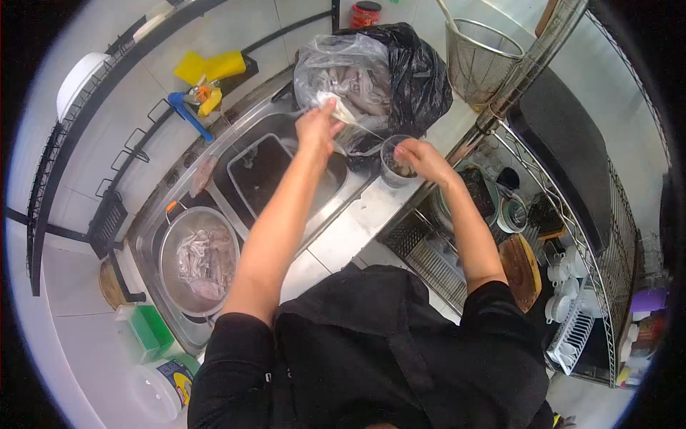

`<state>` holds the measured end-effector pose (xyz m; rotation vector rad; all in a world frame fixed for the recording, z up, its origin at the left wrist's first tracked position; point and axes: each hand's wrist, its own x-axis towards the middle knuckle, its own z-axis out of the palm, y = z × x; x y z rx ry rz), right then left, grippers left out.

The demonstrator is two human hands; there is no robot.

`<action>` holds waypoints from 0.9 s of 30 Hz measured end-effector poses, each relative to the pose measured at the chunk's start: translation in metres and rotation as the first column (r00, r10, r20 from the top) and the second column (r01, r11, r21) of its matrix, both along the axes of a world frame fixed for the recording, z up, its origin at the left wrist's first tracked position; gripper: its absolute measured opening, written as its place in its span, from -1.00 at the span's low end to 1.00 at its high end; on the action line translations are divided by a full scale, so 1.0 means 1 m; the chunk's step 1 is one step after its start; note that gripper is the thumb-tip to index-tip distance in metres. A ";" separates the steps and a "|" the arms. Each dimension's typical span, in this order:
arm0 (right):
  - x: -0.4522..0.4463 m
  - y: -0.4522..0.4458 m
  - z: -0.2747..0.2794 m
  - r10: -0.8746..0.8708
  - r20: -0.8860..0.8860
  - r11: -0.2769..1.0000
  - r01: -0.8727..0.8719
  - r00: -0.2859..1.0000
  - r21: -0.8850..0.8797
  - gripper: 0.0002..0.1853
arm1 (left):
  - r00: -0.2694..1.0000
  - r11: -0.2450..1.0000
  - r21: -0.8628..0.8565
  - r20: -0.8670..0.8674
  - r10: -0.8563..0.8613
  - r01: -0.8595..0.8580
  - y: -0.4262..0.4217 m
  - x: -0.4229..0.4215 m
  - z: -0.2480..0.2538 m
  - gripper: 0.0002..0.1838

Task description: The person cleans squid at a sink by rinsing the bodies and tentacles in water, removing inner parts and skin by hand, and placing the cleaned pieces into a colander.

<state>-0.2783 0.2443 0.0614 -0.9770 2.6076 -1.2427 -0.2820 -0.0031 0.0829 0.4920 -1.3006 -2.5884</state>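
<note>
White tiled walls (153,71) curved around a steel double sink (145,242), with a narrow tiled counter (341,232) along its near side and a wire rack (557,182) standing to the right. The person's left hand (316,132) was pinched on a pale, soft piece (339,107), which it held in front of the mouth of a clear plastic bag (349,47) filled with squid-like pieces. That bag sat inside a black plastic bag (426,77) just beyond the sink's right end. A thin strand (371,134) ran from the pale piece toward the right hand (423,161), whose fingers dipped into the top of a clear cup (388,164) with brownish matter inside; I cannot tell whether those fingers gripped the strand. The hands were apart, the cup standing at the counter's edge near the bags. A grey tray (266,175) lay in the nearer basin to the left hand, and a metal colander (169,269) with more pale, squid-like pieces stood in the left basin. Another piece (204,176) lay on the sink's back ledge. A wire strainer (480,68) stood beyond the right hand, beside the black bag.
</note>
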 end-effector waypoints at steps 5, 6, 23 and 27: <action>0.004 -0.012 0.058 -0.044 0.057 0.869 0.010 0.997 0.494 -0.73 | 0.999 0.979 -0.201 0.042 -0.014 0.022 -0.046 0.024 0.015 -0.73; 0.007 -0.019 0.070 -0.114 0.060 0.795 0.055 0.992 0.605 -0.72 | 0.998 0.966 -0.258 0.067 -0.010 0.027 -0.059 0.030 0.018 -0.71; -0.034 -0.356 -0.188 0.194 0.849 0.979 -0.037 0.492 -0.202 -0.29 | 0.893 0.591 -0.800 0.337 0.299 0.103 -0.193 0.070 -0.228 -0.71; -0.011 -0.382 -0.246 0.015 0.753 0.996 0.056 0.658 -0.070 -0.50 | 0.861 0.564 -0.817 0.366 0.353 0.116 -0.199 0.069 -0.272 -0.67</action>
